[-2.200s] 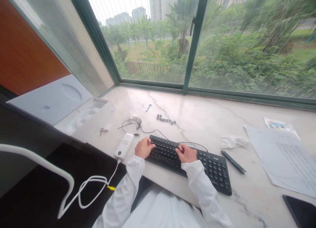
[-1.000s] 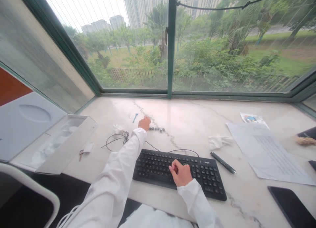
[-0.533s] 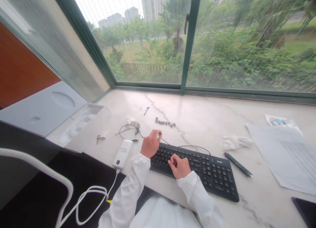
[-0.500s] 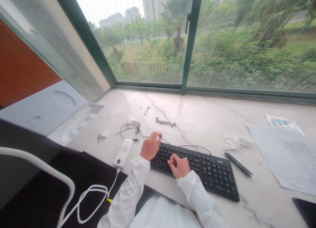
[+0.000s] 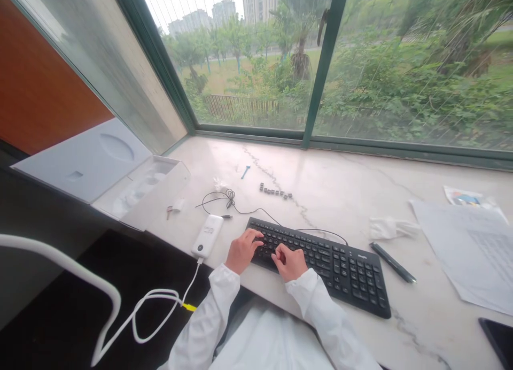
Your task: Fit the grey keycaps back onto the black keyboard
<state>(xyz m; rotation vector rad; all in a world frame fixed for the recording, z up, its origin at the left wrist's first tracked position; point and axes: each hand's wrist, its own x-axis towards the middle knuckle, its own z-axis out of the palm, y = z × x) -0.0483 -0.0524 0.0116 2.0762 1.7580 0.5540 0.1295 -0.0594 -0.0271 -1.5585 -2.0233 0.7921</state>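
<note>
My left hand (image 5: 242,251) is at the left end of a black keyboard (image 5: 374,303). Its thumb and index finger close round a small black keycap (image 5: 262,239), partly hidden by the fingers and hard to tell from the keys around it. Curled over the keys near the keyboard's middle left is my right hand (image 5: 291,262), thumb against index finger; what it may hold is hidden. Behind the keyboard, several loose keycaps (image 5: 276,192) lie in a bent row. A small blue tool (image 5: 245,171) lies beyond them.
A white power bank (image 5: 207,236) with a plugged-in white cable (image 5: 155,293) lies left. Near it are a coiled black cable (image 5: 230,198) and an open white box (image 5: 138,191). To the right lie a black pen (image 5: 393,262), crumpled plastic (image 5: 390,228), papers (image 5: 460,247) and a dark device (image 5: 499,338).
My left hand has come down from above the keyboard's back edge onto its left keys, bringing the keycap with it. My right hand stays curled in nearly the same spot. The view has shifted slightly.
</note>
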